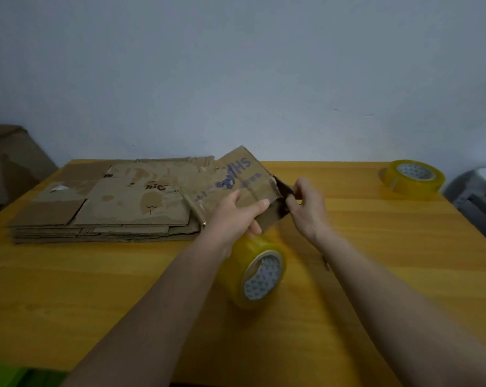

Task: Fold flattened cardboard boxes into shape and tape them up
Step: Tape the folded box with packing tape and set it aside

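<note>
Both hands, left hand (237,212) and right hand (306,203), grip a cardboard box (244,177) printed upside down "SH…".

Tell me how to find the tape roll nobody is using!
Look at the yellow table and go to its far right corner by the wall. The spare roll lies flat there, alone. The other roll stands on edge just below the hands, near the box.
</note>
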A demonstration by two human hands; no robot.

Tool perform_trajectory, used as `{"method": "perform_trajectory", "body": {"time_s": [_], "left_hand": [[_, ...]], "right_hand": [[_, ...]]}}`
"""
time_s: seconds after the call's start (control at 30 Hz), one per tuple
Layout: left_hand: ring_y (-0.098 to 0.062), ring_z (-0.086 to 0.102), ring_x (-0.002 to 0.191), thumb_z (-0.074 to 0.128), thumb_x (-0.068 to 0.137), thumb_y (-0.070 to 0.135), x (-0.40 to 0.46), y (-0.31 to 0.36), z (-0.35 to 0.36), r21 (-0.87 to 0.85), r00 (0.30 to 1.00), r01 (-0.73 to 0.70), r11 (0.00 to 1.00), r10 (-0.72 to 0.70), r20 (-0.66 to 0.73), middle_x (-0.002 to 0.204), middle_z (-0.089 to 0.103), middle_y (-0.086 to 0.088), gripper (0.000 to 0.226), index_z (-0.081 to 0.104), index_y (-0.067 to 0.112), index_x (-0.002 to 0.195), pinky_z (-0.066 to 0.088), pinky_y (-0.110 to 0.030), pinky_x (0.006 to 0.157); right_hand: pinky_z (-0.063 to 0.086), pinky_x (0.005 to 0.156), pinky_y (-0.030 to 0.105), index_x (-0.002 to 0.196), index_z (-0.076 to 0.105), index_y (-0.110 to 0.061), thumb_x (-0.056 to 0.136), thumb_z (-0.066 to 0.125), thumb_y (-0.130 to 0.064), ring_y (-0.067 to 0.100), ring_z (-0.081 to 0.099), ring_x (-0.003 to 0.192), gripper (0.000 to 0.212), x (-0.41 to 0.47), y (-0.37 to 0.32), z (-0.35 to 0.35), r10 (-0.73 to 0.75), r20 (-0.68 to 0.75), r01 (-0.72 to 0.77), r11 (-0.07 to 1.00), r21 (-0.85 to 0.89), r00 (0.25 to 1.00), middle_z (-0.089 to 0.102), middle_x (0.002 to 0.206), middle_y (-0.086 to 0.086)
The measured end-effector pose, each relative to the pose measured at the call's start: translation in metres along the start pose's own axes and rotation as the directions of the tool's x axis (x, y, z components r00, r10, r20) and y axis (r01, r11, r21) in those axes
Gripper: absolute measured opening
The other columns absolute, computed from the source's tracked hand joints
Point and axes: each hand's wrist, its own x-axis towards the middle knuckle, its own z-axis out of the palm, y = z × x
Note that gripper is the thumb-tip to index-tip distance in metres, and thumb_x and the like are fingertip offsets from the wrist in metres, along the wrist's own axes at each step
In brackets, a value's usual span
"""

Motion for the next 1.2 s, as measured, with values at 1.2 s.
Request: {"method": "perform_trajectory", "body": {"time_s": [1.2], "left_hand": [[-0.018,0.061,0.064,0.058,0.095,0.023,-0.047,0.01,-0.065,-0.013,0.98,-0.174,0.985,0.175,0.098,0.058,0.065,-0.003,0.045,0.046,0.02,0.138,0.053,-0.043,0.09]], "right_hand": [[0.035,0.1,0.032,0.13,0.054,-0.019,0.093,0.056,-0.036,0.024,0.04,0.122,0.041,-0.044,-0.046,-0.011,-0.242,0.361,0.427,0.654,-0.625,0.9,0.051,0.133,0.003]]}}
